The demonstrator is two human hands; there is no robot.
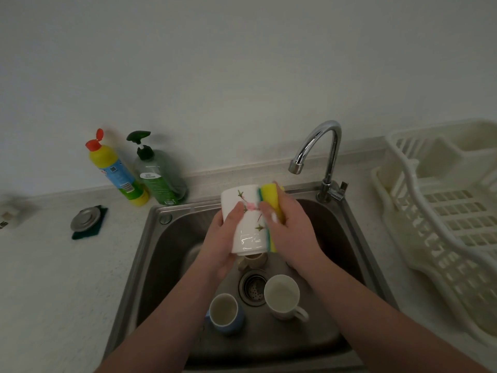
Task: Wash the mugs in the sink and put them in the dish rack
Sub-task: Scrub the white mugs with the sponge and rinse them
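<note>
Above the steel sink point(161, 254) my left hand point(222, 246) grips a white mug with a flower print point(246, 224), held on its side. My right hand point(291, 232) holds a yellow sponge point(271, 196) pressed against the mug's right side. On the sink floor stand a blue mug point(226, 313) and a white mug with a handle point(282, 296), both upright. A small beige mug point(254, 259) shows partly beneath the held mug. The white plastic dish rack point(441, 211) sits on the counter to the right, and no dishes show in it.
A chrome faucet point(322, 154) arches over the back of the sink, with no water running. At the back left stand a yellow bottle point(115, 170) and a green pump bottle point(158, 176). A metal sink stopper point(86, 219) lies on a dark pad on the left counter.
</note>
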